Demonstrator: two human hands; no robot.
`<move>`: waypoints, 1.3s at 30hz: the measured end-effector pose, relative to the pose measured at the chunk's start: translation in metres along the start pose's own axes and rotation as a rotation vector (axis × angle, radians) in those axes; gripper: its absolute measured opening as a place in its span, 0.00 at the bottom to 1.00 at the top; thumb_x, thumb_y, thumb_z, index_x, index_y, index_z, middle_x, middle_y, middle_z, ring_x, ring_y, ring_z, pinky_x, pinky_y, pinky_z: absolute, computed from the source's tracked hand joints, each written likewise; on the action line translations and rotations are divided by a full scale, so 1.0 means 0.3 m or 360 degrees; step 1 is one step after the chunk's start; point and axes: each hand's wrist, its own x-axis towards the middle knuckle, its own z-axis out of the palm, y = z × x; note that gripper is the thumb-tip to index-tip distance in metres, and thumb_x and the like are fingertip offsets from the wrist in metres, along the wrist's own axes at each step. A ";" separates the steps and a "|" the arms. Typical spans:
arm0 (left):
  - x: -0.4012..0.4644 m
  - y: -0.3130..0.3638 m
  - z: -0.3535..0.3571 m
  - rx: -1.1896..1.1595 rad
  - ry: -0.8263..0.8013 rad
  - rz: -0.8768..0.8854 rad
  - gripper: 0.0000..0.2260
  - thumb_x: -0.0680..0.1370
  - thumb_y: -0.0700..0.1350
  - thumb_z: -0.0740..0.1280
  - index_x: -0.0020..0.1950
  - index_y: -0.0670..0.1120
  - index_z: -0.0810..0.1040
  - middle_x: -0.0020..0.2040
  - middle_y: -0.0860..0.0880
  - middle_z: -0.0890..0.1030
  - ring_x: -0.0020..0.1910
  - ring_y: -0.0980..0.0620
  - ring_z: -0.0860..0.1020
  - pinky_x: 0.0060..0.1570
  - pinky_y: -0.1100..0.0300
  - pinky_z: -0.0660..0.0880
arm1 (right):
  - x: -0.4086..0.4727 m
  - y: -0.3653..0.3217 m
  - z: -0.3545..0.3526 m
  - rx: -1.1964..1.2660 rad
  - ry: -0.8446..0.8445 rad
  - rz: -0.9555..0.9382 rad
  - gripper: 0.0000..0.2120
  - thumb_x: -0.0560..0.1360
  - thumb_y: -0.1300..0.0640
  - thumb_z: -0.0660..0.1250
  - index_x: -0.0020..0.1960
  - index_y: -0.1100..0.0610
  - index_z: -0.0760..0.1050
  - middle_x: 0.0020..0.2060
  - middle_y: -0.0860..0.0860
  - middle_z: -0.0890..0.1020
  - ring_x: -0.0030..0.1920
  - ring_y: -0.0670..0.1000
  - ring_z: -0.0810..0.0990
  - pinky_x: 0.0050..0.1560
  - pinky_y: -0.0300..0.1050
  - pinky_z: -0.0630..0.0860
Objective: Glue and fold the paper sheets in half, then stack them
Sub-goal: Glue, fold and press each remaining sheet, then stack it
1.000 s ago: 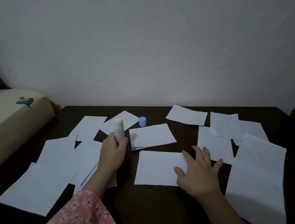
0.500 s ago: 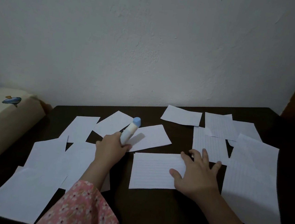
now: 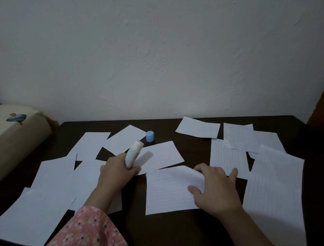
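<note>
A lined paper sheet (image 3: 168, 192) lies on the dark table (image 3: 167, 237) in front of me. My right hand (image 3: 213, 188) grips its right edge and curls it up off the table. My left hand (image 3: 116, 171) grips an uncapped glue stick (image 3: 134, 153), tip pointing up and away, just left of the sheet. The blue cap (image 3: 149, 136) stands on the table behind it. A folded sheet (image 3: 159, 156) lies between the cap and the lined sheet.
Several loose white sheets cover the table's left part (image 3: 54, 174) and right part (image 3: 274, 193), with more at the back (image 3: 198, 127). A beige cushion (image 3: 1, 140) adjoins the left edge. A white wall rises behind the table.
My right hand went from lying flat on the lined sheet to gripping and lifting its right edge. The left hand tilted the glue stick to the right and stayed beside the sheet.
</note>
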 end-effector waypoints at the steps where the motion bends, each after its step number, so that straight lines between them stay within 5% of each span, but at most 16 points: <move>1: -0.002 -0.002 -0.002 -0.0030 -0.0007 -0.0014 0.23 0.72 0.56 0.72 0.63 0.49 0.72 0.55 0.49 0.79 0.54 0.49 0.76 0.58 0.46 0.73 | -0.001 -0.004 -0.006 0.0077 0.0011 -0.0015 0.21 0.75 0.45 0.67 0.64 0.42 0.63 0.52 0.42 0.73 0.61 0.46 0.71 0.74 0.63 0.40; 5: -0.012 -0.012 -0.012 -0.0171 -0.0063 -0.0020 0.22 0.70 0.55 0.74 0.61 0.50 0.74 0.53 0.51 0.79 0.54 0.50 0.76 0.59 0.46 0.73 | 0.009 0.004 -0.016 0.0617 0.0055 0.0023 0.29 0.77 0.53 0.67 0.72 0.39 0.57 0.51 0.42 0.74 0.56 0.45 0.70 0.65 0.51 0.68; 7: -0.019 -0.018 -0.017 -0.0252 -0.0105 0.0012 0.18 0.69 0.53 0.75 0.56 0.54 0.75 0.51 0.53 0.79 0.53 0.50 0.76 0.60 0.46 0.72 | 0.018 0.008 -0.014 0.0834 0.0126 0.0041 0.30 0.77 0.55 0.67 0.73 0.40 0.58 0.52 0.42 0.73 0.54 0.44 0.72 0.56 0.43 0.72; 11: -0.045 -0.016 -0.032 -0.0313 -0.0210 0.0080 0.14 0.68 0.52 0.76 0.45 0.60 0.72 0.46 0.61 0.77 0.53 0.53 0.74 0.63 0.45 0.69 | 0.039 0.011 0.000 0.0986 0.0297 0.0112 0.30 0.78 0.57 0.67 0.74 0.44 0.58 0.52 0.45 0.71 0.52 0.43 0.70 0.52 0.39 0.69; 16: -0.060 -0.025 -0.031 -0.0393 -0.0279 0.0108 0.15 0.65 0.56 0.78 0.47 0.60 0.76 0.47 0.64 0.78 0.56 0.52 0.74 0.63 0.46 0.69 | 0.054 -0.003 0.043 0.0962 0.0264 0.0188 0.29 0.78 0.58 0.66 0.75 0.46 0.58 0.61 0.51 0.75 0.59 0.47 0.73 0.57 0.42 0.72; 20: -0.060 -0.032 -0.030 -0.0511 -0.0286 0.0112 0.17 0.64 0.56 0.78 0.48 0.57 0.78 0.47 0.61 0.80 0.54 0.54 0.76 0.61 0.46 0.72 | 0.065 -0.023 0.068 0.0668 0.0291 0.0158 0.30 0.77 0.53 0.67 0.74 0.46 0.58 0.65 0.50 0.71 0.65 0.50 0.70 0.67 0.50 0.70; 23: -0.052 -0.036 -0.029 -0.0556 -0.0232 0.0108 0.16 0.65 0.55 0.78 0.48 0.57 0.77 0.49 0.58 0.80 0.53 0.55 0.77 0.60 0.46 0.73 | 0.068 -0.048 0.068 0.0243 0.0398 0.0117 0.33 0.76 0.44 0.65 0.76 0.45 0.54 0.73 0.50 0.59 0.72 0.51 0.59 0.72 0.52 0.61; 30: -0.039 -0.036 -0.042 -0.0264 -0.0301 0.0109 0.24 0.65 0.57 0.77 0.59 0.57 0.76 0.53 0.57 0.77 0.57 0.53 0.73 0.64 0.45 0.67 | 0.048 -0.122 0.092 0.0023 -0.0009 -0.0147 0.27 0.77 0.37 0.58 0.74 0.45 0.63 0.73 0.45 0.63 0.73 0.47 0.58 0.74 0.52 0.51; 39: -0.074 -0.033 -0.058 -0.0228 -0.0420 0.0212 0.26 0.63 0.63 0.76 0.58 0.56 0.77 0.51 0.57 0.77 0.54 0.55 0.72 0.61 0.48 0.69 | 0.015 -0.158 0.129 0.0000 -0.0083 -0.0165 0.27 0.78 0.38 0.57 0.75 0.46 0.61 0.74 0.47 0.59 0.75 0.49 0.54 0.74 0.50 0.49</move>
